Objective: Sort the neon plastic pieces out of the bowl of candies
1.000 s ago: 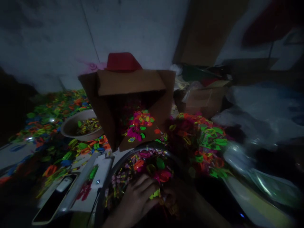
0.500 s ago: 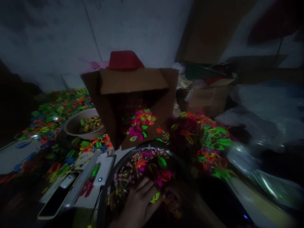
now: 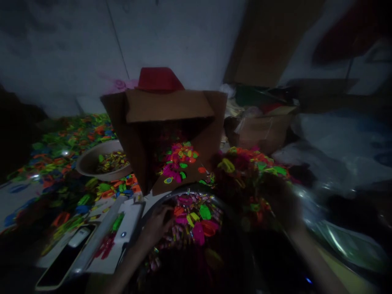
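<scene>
We are keeping both hands by the metal bowl [image 3: 180, 192].
Our left hand [image 3: 157, 222] is resting on its bright pieces [image 3: 199, 216]. Our right hand [image 3: 280, 200] is hovering over the pile [image 3: 241, 163] right of the bowl. It is too dark to tell either hand's grip.

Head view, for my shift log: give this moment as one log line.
left hand: in metal basin, on coloured pieces | right hand: over coloured pile | cardboard box: open, behind basin

The floor [image 3: 12, 200] carries plastic pieces [image 3: 61, 151], bowl [image 3: 88, 163], box [image 3: 168, 106], phone [image 3: 58, 265].
</scene>
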`<action>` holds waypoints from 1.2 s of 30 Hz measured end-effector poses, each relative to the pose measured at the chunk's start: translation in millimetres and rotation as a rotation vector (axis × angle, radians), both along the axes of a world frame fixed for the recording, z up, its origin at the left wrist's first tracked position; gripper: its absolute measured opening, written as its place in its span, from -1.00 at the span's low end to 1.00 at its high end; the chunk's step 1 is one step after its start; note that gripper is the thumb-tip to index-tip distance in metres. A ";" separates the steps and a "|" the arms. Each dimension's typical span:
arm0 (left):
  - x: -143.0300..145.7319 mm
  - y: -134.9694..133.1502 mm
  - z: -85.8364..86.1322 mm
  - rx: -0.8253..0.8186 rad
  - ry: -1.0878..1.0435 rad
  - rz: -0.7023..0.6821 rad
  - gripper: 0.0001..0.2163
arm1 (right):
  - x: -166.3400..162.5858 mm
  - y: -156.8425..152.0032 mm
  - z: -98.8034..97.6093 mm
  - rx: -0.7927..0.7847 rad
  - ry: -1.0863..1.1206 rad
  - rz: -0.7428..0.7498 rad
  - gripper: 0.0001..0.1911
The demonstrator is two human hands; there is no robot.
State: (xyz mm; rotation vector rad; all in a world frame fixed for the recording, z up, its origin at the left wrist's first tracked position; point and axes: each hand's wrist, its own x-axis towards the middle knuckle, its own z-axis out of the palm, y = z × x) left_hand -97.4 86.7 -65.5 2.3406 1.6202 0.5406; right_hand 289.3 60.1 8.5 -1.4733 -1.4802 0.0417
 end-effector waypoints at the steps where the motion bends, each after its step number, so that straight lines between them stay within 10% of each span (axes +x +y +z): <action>1: -0.5 3.5 -7.3 0.006 0.016 0.010 -0.77 | 5.5 4.4 1.1 0.011 0.027 -0.053 -0.57; 6: 4.7 3.9 -19.7 0.055 0.048 0.025 -0.85 | -20.2 -3.8 -32.6 -0.192 -0.124 0.161 -0.75; 11: 6.1 -9.2 11.3 0.106 0.018 -0.042 -0.91 | -74.3 -25.0 -68.7 -0.311 -0.230 0.446 -0.61; 20: 41.6 -67.3 65.2 -0.014 -0.338 -0.219 -0.92 | -111.4 -57.9 -11.1 -0.287 -0.329 0.739 -0.59; 28: 47.7 -79.4 73.6 -0.132 -0.480 -0.257 -0.80 | -111.3 -72.1 12.7 0.022 -0.368 0.744 -0.81; 36: 50.6 -85.2 67.6 -0.029 -0.400 -0.231 -0.74 | -114.2 -78.4 13.1 0.006 -0.377 0.725 -0.76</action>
